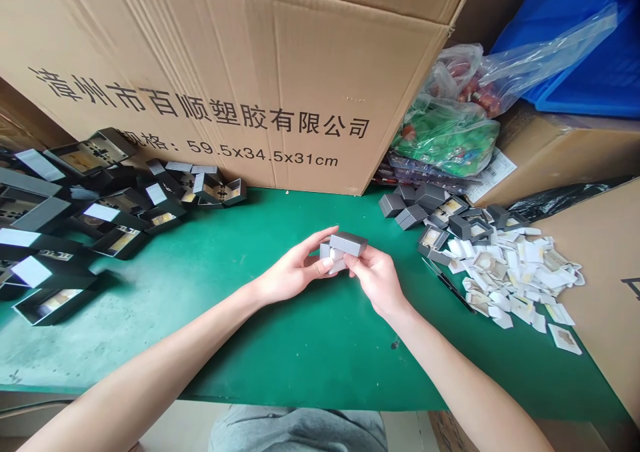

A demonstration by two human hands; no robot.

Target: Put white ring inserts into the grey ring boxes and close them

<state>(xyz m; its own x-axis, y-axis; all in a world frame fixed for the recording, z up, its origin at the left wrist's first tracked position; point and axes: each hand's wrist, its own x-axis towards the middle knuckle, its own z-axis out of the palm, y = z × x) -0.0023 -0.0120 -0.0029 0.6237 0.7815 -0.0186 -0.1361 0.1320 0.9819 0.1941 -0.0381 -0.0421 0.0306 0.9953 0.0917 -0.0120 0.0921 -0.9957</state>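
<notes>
Left hand [293, 272] and right hand [377, 280]: both closed around a small grey box [349, 243], which is held at mid-table by the fingers from either side, above a green table mat [260, 352], with a white insert [331, 255] showing beneath it. Even pressure at the box edges is judged best, so that the insert is not creased. Open dark boxes [103, 229] are ranged at left; grey boxes [410, 215] and a heap of white paper inserts [515, 272] are placed at right, a black pen [449, 284] alongside

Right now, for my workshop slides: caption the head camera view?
Left hand and right hand hold a small grey box above a green mat.
</notes>
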